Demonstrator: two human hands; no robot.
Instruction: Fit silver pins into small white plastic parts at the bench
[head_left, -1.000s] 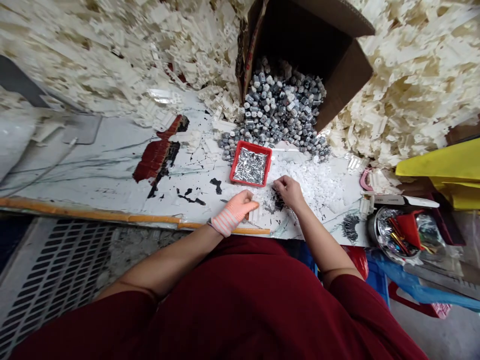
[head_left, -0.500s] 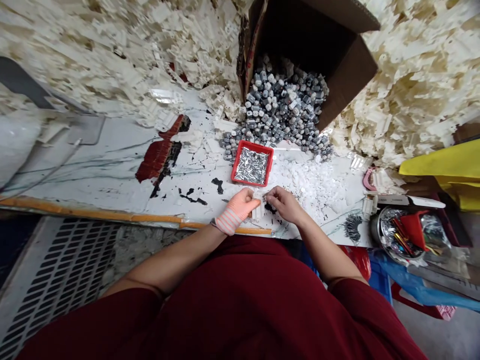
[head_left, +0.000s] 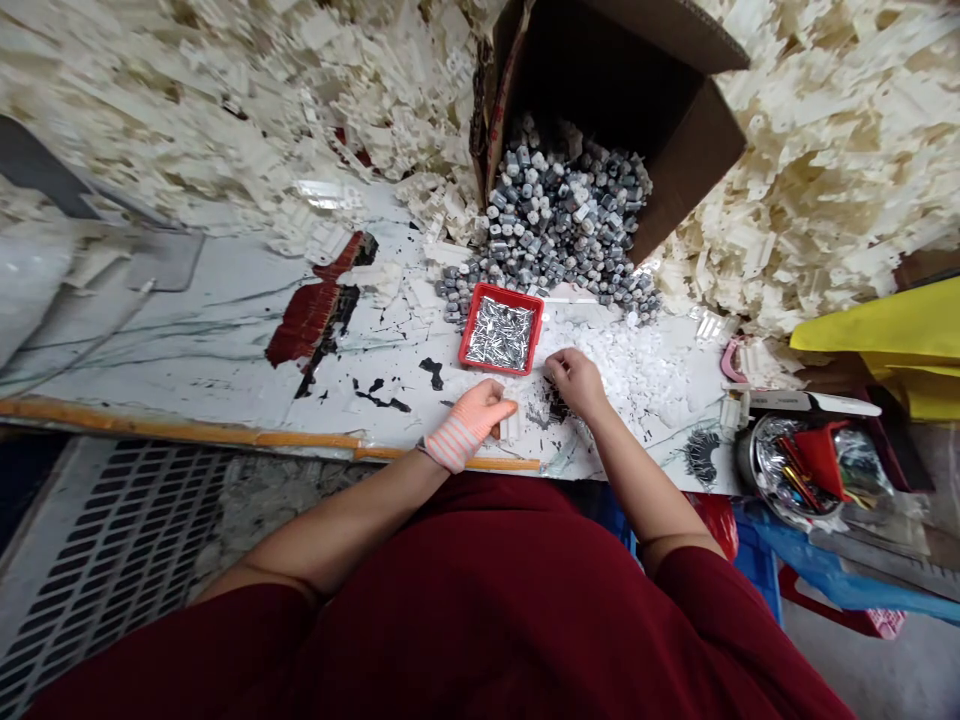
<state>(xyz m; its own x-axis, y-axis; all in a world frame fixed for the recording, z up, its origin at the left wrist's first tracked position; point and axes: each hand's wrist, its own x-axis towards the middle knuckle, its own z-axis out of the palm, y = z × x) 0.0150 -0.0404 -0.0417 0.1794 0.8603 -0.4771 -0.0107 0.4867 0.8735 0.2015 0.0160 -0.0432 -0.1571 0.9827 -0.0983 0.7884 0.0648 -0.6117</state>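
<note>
The left hand (head_left: pixel 461 425), in a striped orange glove, grips a small white plastic part (head_left: pixel 510 425) between thumb and fingers. The part sticks out to the right of the fingertips, near the front edge of the surface (head_left: pixel 247 330). The right hand (head_left: pixel 577 382), bare, is just beyond it to the right, apart from the part, with its fingers bent and drawn together above a patch of dark bits (head_left: pixel 555 408). Whether they are closed on anything, I cannot tell.

Just beyond the two hands sits a square red tray (head_left: pixel 538 325), full of loose silver pins (head_left: pixel 500 333). Behind it a cardboard box (head_left: pixel 694 175) lies open toward the person, and grey and white blocks (head_left: pixel 562 220) spill from it. Small white pieces (head_left: pixel 637 370) spread to the right of the tray. At the far right, a metal bowl (head_left: pixel 744 460) holds a red scoop (head_left: pixel 821 458) and shiny odds and ends.
</note>
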